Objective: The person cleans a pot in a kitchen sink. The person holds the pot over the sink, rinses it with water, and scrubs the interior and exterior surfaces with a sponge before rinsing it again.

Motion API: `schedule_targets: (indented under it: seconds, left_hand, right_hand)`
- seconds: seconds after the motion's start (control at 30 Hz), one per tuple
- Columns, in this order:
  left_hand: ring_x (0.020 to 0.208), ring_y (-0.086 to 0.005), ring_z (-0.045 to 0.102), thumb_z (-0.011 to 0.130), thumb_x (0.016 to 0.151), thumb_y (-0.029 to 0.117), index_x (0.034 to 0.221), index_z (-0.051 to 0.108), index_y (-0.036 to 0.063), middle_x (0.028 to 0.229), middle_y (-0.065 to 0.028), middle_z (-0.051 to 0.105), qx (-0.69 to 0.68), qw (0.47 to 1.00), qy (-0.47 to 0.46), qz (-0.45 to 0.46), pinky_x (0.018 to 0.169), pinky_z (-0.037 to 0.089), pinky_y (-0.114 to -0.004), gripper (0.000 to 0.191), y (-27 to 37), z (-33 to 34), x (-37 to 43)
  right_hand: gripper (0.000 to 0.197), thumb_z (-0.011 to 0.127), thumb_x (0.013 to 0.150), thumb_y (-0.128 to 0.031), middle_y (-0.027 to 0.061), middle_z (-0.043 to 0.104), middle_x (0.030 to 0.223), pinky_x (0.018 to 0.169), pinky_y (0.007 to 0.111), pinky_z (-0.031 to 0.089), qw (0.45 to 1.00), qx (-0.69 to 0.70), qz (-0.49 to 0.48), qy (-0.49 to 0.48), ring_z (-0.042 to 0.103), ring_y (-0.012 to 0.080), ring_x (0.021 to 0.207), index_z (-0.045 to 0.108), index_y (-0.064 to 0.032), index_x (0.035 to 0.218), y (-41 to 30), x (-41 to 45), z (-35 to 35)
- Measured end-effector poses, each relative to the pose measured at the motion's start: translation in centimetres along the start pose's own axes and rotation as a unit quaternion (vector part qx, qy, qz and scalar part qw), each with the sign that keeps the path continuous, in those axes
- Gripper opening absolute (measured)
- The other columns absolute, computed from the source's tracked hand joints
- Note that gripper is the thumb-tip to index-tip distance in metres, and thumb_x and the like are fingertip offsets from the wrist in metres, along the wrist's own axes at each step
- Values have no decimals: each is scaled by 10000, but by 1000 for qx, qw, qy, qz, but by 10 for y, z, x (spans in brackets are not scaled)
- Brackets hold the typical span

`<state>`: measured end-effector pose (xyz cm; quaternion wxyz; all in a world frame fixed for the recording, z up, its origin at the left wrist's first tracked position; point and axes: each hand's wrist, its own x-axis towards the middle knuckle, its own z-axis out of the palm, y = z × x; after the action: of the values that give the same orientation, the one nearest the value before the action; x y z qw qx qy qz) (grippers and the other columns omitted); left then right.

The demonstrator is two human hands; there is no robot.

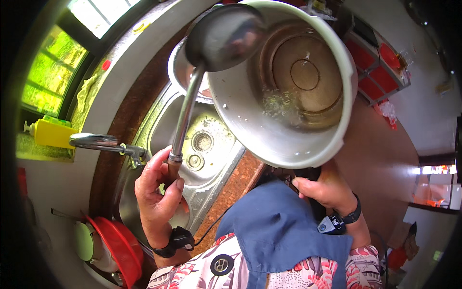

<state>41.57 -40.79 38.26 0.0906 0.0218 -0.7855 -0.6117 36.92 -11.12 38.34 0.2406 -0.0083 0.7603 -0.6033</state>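
Observation:
My left hand is closed around the wooden grip of a metal ladle, held upright over the sink. The ladle's broad dark bowl hides part of the rim of a large metal pot. With my right hand I hold that pot by its black handle, which is partly hidden below the rim. The pot is tilted so its inside faces me. Round rings mark its base, and a little shiny liquid seems to lie along the lower wall.
Below is a stainless steel sink with a chrome faucet at its left. Another metal vessel stands behind the ladle. Red basins lean at lower left. A yellow container sits by the window. Red-fronted cabinets are at right.

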Motion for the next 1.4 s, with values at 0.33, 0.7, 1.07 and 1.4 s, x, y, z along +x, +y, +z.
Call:
schedule_targets:
  seconds: [0.33, 0.7, 1.07, 1.4]
  left_hand:
    - [624, -57, 500, 553, 742, 24, 1244, 424, -2, 845, -36, 545, -52, 992, 113, 4, 489, 430, -173, 519, -50, -34, -22]
    - [624, -65, 500, 565, 774, 8, 1245, 405, 28, 790, -21, 531, -32, 979, 199, 7, 516, 435, -199, 499, -130, -22, -36]
    - [652, -59, 510, 531, 752, -32, 1269, 392, -10, 826, -22, 542, -188, 972, 127, -61, 578, 428, -191, 535, -100, 2, -29]
    - [597, -57, 491, 546, 767, 23, 1311, 332, 32, 758, -30, 553, -306, 909, -216, -181, 519, 387, -183, 584, -20, 42, 0]
  right_hand:
    - [465, 612, 666, -70, 166, 583, 868, 661, 318, 470, 951, -210, -224, 27, 576, 276, 738, 478, 24, 1101, -27, 54, 44]
    - [298, 586, 649, -51, 208, 576, 744, 604, 372, 461, 905, -343, -246, 53, 572, 378, 678, 528, 19, 933, -38, 83, 81]
    - [350, 601, 666, -58, 207, 591, 853, 671, 365, 478, 920, -299, -255, 6, 598, 349, 779, 525, 17, 1000, -29, 72, 74]
    - [425, 665, 684, -1, 88, 579, 825, 466, 233, 472, 995, 88, 48, 14, 549, 114, 544, 484, 64, 1063, -13, -4, 18]
